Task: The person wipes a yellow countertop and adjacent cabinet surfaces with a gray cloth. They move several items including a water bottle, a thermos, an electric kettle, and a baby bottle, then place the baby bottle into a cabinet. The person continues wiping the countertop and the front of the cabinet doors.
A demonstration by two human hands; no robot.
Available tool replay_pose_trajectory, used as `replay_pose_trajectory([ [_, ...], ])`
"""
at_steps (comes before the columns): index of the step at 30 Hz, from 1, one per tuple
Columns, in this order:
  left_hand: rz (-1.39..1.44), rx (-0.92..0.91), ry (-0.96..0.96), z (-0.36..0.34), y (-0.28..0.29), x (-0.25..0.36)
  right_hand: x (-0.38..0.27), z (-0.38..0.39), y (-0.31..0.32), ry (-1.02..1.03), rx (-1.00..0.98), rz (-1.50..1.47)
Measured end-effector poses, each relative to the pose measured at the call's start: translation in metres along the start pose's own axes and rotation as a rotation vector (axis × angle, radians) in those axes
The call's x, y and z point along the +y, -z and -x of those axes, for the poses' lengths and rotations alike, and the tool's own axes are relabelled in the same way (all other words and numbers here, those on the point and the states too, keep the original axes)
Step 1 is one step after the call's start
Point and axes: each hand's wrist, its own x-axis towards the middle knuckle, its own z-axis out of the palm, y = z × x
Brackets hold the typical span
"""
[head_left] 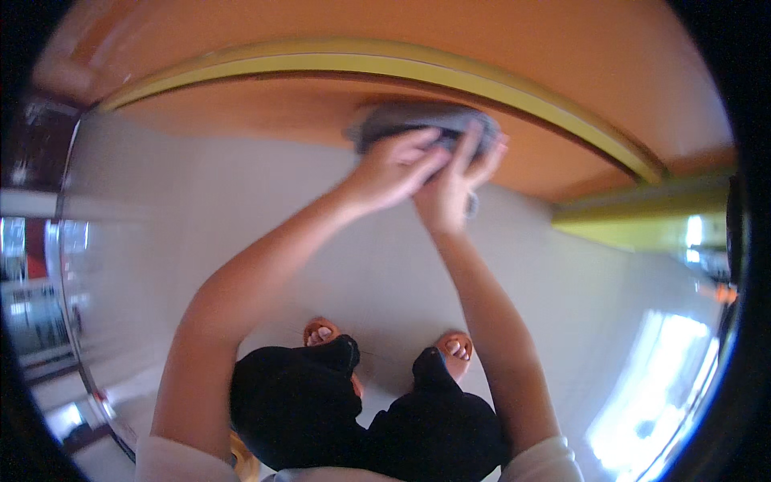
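Note:
A crumpled grey cloth [395,117] lies against an orange panel [281,104], just below a yellow ledge. My left hand [393,167] has its fingers bent into the cloth's near side. Close beside it, my right hand [451,189] grips the cloth's right part, its fingers pointing up and partly lost in the folds. The fingers of both hands are blurred. Something small and greyish at the right wrist is too unclear to name.
The yellow ledge [361,63] curves across the orange surface, with a yellow-green block [602,225] at the right. My dark-clothed knees [297,402] and sandalled feet are below, on a pale floor [185,209]. Bright light [650,386] falls at the lower right; a dark-framed opening stands left.

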Motion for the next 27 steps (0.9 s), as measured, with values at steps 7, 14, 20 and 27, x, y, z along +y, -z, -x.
replay_pose_trajectory([
  [7,-0.165,-0.042,-0.021,0.015,-0.015,0.01,0.037,-0.012,0.039,-0.006,0.106,-0.032],
  [14,0.01,-0.079,0.186,0.068,-0.011,0.012,0.1,-0.037,0.082,-0.463,0.75,-0.351],
  [20,0.113,0.129,0.429,0.085,-0.007,0.025,0.011,-0.031,0.03,-0.426,0.486,-0.481],
  [27,0.255,0.24,0.504,0.091,0.0,0.012,-0.022,-0.01,-0.009,-0.24,0.101,-0.339],
])
